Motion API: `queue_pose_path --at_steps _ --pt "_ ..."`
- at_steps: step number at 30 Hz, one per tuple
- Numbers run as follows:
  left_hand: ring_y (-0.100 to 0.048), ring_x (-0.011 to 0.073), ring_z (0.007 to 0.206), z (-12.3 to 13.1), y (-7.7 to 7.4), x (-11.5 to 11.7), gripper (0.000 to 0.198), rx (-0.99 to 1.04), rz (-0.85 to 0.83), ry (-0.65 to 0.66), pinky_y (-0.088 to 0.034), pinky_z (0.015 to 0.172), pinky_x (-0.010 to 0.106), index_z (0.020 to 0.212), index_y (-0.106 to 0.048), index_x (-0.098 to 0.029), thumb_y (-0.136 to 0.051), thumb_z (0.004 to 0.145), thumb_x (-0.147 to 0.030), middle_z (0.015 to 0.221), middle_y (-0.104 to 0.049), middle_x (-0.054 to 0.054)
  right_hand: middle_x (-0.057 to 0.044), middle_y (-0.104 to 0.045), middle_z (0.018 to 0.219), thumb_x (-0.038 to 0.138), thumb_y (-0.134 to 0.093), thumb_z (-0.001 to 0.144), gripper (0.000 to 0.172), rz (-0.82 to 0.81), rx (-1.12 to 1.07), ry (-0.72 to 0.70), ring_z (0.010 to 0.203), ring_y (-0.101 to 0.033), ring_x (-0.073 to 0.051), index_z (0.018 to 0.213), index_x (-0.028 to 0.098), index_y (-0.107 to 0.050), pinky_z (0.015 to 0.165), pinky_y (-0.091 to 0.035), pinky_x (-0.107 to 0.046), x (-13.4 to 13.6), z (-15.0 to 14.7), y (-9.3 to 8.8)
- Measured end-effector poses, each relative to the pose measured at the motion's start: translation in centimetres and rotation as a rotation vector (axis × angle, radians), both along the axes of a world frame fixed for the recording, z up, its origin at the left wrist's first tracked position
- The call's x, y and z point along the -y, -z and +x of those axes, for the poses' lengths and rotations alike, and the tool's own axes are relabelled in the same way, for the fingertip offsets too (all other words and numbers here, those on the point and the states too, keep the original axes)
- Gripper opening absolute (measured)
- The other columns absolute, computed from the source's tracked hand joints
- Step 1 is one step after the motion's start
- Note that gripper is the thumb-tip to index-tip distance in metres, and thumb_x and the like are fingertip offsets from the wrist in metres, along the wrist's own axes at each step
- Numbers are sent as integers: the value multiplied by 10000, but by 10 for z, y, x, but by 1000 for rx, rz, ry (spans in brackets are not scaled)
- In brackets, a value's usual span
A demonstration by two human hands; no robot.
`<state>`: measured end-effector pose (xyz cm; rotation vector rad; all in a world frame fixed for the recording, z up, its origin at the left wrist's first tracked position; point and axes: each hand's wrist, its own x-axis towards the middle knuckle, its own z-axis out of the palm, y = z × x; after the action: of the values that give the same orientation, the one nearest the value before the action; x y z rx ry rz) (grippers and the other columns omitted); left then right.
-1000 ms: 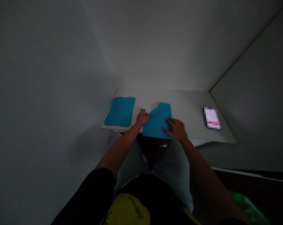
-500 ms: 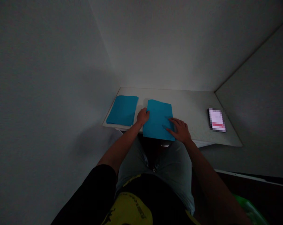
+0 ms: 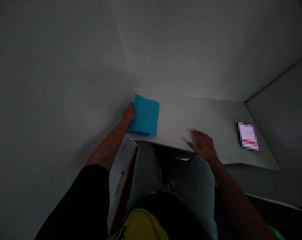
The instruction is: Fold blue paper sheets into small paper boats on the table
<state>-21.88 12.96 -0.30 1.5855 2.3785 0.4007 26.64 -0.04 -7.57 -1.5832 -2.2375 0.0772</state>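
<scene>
Left hand [image 3: 129, 113] has the blue sheet [image 3: 148, 115] pinched by its left edge, white table's [image 3: 177, 115] left end, mostly hiding the blue stack [image 3: 139, 133] underneath. Right hand [image 3: 203, 144] is loose, fingers spread; phone's [image 3: 248, 136] all pixelated.

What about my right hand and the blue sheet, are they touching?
Apart. The head view shows it: a stretch of white tabletop lies plainly between the right hand and the right edge of the blue sheet.

left hand [image 3: 129, 114] pinching blue sheet [image 3: 147, 116] — right hand [image 3: 204, 145] spread
</scene>
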Motion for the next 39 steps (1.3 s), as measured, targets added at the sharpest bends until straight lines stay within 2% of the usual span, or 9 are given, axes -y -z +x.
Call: queue_pose_path --at_steps 5,9,12,17,22,26,29,32,39 --pt "-550 380 1431 5 17 8 558 -148 -35 21 -421 1199 451 1518 -483 -57 -441 1123 -449 1540 -555 288 -142 -612 1564 668 -500 1022 702 -20 43 -7 1403 -568 -379 1621 303 -515 1138 -459 -564 0 2 -1" --pt "-495 479 1451 20 27 11 827 -196 -76 26 -433 1195 565 1533 -467 6 -591 1011 -623 1533 -517 362 -139 -615 1559 669 -524 1008 709 -48 22 -4 1401 -569 -387 1622 315 -510 1143 -451 -579 0 2 -3" --pt "-462 509 1469 20 26 9 876 -199 -124 10 -461 1164 611 1520 -506 -14 -652 952 -665 1558 -491 375 -138 -619 1556 675 -526 1003 706 -50 31 4 1391 -578 -387 1603 302 -525 1135 -459 -578 0 1 -3" --pt "-488 498 1453 12 18 5 787 -199 -200 43 -493 1135 580 1431 -608 -63 -671 936 -672 1560 -504 359 -140 -625 1549 667 -535 1007 693 -34 24 9 1385 -583 -388 1599 307 -527 1137 -459 -578 0 2 0" --pt "-511 455 1445 11 12 8 740 -228 -190 78 -494 1136 514 1478 -554 -44 -669 969 -569 1544 -522 354 -138 -637 1533 669 -526 1021 677 2 14 -12 1381 -592 -371 1587 298 -524 1129 -467 -567 0 3 0" --pt "-461 473 1478 16 9 17 725 -275 -114 80 -451 1165 586 1532 -501 -64 -605 1002 -548 1592 -481 340 -136 -640 1526 673 -531 1019 681 6 10 -14 1373 -596 -366 1590 302 -521 1124 -469 -562 0 2 -1" --pt "-430 504 1492 19 10 27 854 -243 -116 53 -426 1177 628 1570 -466 -59 -551 989 -679 1608 -453 350 -138 -645 1518 670 -542 1013 685 4 6 -12 1366 -596 -374 1590 301 -530 1115 -474 -559 0 1 -1" --pt "-403 532 1507 18 16 38 1000 -196 -172 38 -428 1180 642 1571 -465 -45 -612 907 -778 1617 -429 368 -135 -646 1517 671 -548 1006 696 10 -1 -7 1370 -588 -383 1597 303 -528 1113 -472 -563 -1 1 0" --pt "-332 560 1561 7 26 44 1142 -108 -143 8 -428 1188 651 1548 -454 -63 -849 722 -746 1649 -367 377 -135 -652 1514 674 -544 1002 695 17 -43 -18 1356 -591 -389 1596 312 -531 1119 -461 -570 -1 1 0"
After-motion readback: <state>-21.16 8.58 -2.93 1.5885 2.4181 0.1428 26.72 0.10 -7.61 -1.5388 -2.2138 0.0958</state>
